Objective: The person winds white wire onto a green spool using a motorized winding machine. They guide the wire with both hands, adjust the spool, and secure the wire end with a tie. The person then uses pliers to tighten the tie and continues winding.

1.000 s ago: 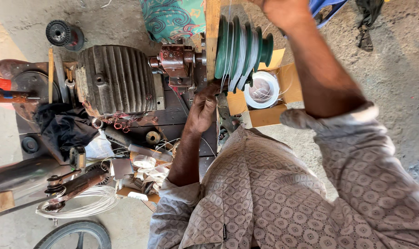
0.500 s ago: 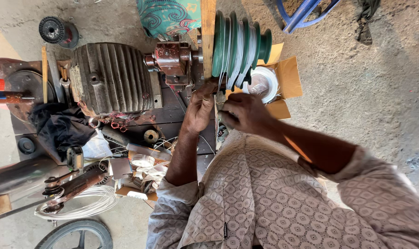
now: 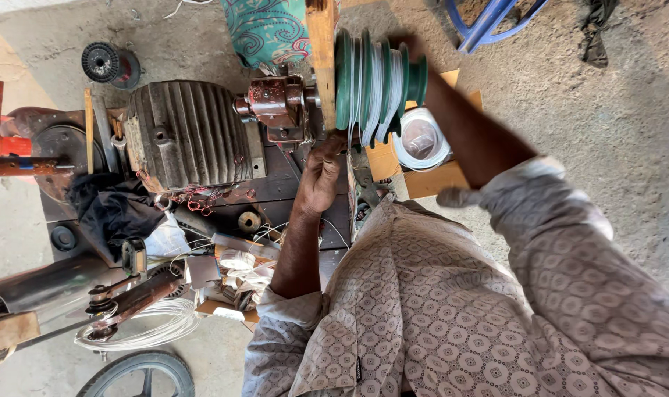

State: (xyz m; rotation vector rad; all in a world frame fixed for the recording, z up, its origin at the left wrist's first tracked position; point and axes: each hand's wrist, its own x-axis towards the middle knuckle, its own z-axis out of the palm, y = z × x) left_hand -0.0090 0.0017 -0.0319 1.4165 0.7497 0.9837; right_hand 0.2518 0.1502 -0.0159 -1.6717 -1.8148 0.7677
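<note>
A green stepped winding former (image 3: 378,81) wound with pale wire sits on a rusty geared winder (image 3: 275,103) fixed to a wooden post (image 3: 321,51). My left hand (image 3: 319,176) is curled just below the former, pinching the thin wire (image 3: 353,140) that runs off it. My right hand (image 3: 406,45) reaches over the former's far edge and grips its rim; most of its fingers are hidden behind the green steps.
A ribbed grey motor housing (image 3: 187,136) lies left of the winder. A white wire coil (image 3: 421,140) rests in a cardboard box. A black cloth (image 3: 110,209), loose wire loops (image 3: 143,331), small spools and a wheel (image 3: 139,375) crowd the lower left.
My right hand dropped from the top of the former to beside my left hand, then went back up onto the former's far rim. My left hand stayed under the former.
</note>
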